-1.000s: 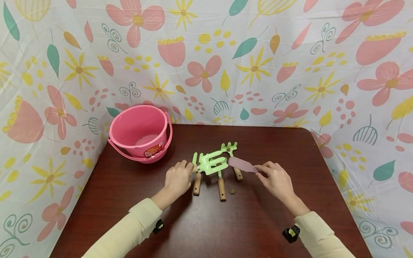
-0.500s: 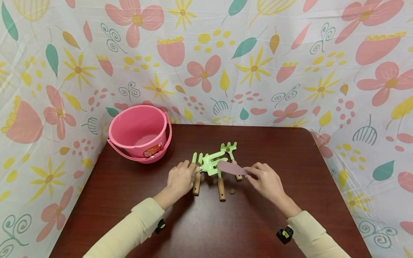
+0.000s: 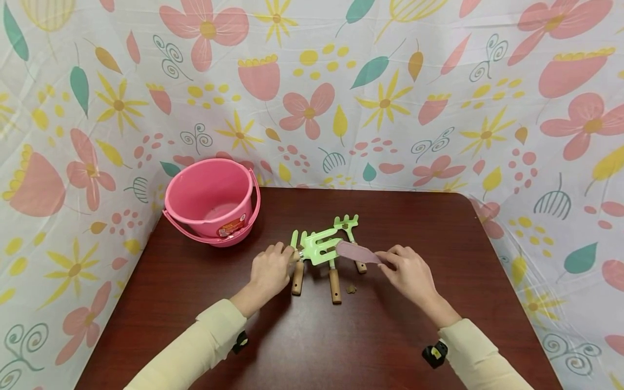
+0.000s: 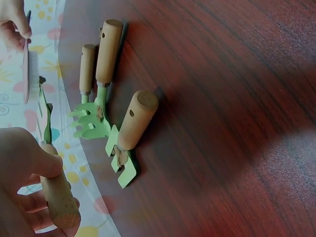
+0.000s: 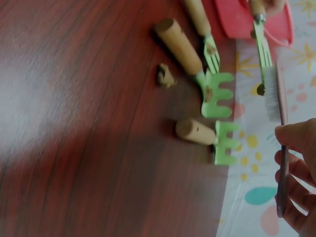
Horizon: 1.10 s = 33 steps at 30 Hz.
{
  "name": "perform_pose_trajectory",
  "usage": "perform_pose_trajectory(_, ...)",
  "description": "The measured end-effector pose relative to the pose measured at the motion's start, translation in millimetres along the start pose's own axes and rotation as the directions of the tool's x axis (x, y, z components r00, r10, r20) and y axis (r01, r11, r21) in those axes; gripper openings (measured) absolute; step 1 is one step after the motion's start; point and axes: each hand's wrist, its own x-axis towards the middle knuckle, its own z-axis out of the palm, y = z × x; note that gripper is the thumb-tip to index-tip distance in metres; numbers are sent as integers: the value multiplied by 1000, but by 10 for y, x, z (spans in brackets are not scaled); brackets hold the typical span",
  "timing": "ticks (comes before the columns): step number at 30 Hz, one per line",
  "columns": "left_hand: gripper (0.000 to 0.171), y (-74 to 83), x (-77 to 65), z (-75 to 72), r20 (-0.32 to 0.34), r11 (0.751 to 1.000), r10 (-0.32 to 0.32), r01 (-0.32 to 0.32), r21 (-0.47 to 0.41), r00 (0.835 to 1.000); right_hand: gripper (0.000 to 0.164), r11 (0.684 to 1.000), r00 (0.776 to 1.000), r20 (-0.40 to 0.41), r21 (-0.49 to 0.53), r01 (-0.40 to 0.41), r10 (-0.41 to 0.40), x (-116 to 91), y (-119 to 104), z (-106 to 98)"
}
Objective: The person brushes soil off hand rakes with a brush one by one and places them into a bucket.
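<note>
Cloth [image 3: 312, 32] printed with flowers and leaves hangs beyond the far edge and along both side edges of a dark brown table [image 3: 380, 336]. A pink bucket [image 3: 209, 189] stands near the table's far left corner, its bail folded down. Cream sleeves [image 3: 185, 352] reach in from the near edge, with a small black camera [image 3: 435, 353] by each cuff. The left hand [image 3: 270, 271] is clamped round the wooden handle of a green fork [image 3: 314, 254], raised above the middle of the table with its tines towards the right edge. The right hand [image 3: 409, 273] pinches a mauve brush [image 3: 358, 252] by its handle; the right wrist view shows its pale bristles against the fork's tines. Below lie a leftmost tool [image 3: 297, 279], a middle tool [image 3: 335, 287] and a rake [image 3: 346, 223], green with wooden handles, their butts towards the near edge. A brown lump [image 3: 351, 290] sits beside the middle tool's handle.
</note>
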Motion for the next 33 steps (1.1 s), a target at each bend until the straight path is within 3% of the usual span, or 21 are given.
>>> perform_pose_trajectory(16,26,-36,-17,29,12,1000,0,0,5,1000,26,997,997,-7,-27,-72,71,-49,164,-38)
perform_pose_trajectory(23,26,-34,-14,19,83,996,-51,57,-64,995,26,995,994,-38,-2,-101,101,-43,173,-27)
perform_pose_trajectory(28,25,-11,1,-13,220,966,-126,170,-195,967,27,993,992,-44,17,-117,118,-39,161,-29)
perform_pose_trajectory(33,26,-13,26,-13,344,899,-166,286,-333,924,28,990,990,-50,37,-133,135,-34,149,-29)
